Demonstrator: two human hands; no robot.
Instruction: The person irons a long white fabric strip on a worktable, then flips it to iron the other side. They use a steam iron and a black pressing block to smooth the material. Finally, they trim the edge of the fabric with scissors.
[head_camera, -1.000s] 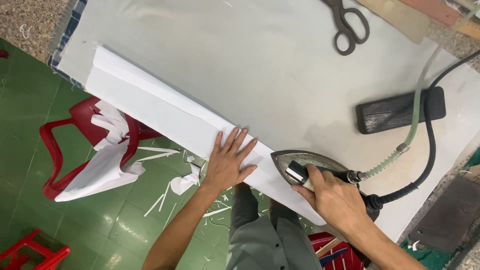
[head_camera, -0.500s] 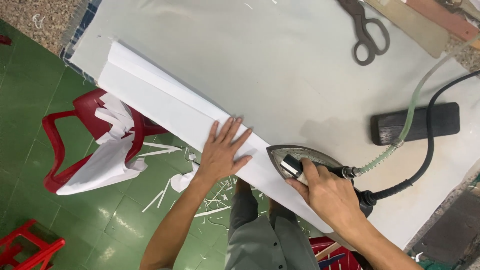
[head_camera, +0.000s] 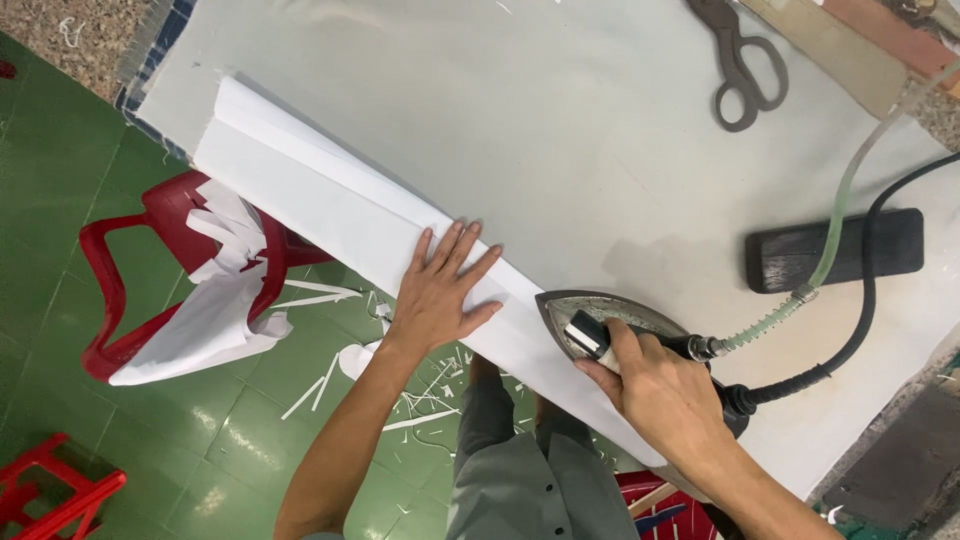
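Fingers (head_camera: 462, 262) of the left hand (head_camera: 440, 295) lie spread and flat on the folded white fabric strip (head_camera: 330, 205), which runs along the worktop's (head_camera: 560, 130) near edge; the right hand (head_camera: 665, 395) is clenched around the steam iron's (head_camera: 610, 320) handle. Pressing the fold appears under way; the next pass calls for the flat hand staying ahead of the iron's tip. Both forearms reach in from the near edge.

The person wears a grey-green button-front shirt (head_camera: 520, 490) of plain woven cloth, with a row of small dark buttons down its front placket and creases across the chest. Both forearms are bare, no sleeve reaching them. The left hand (head_camera: 440, 290) and right hand (head_camera: 655, 390) carry no gloves, rings or watch.
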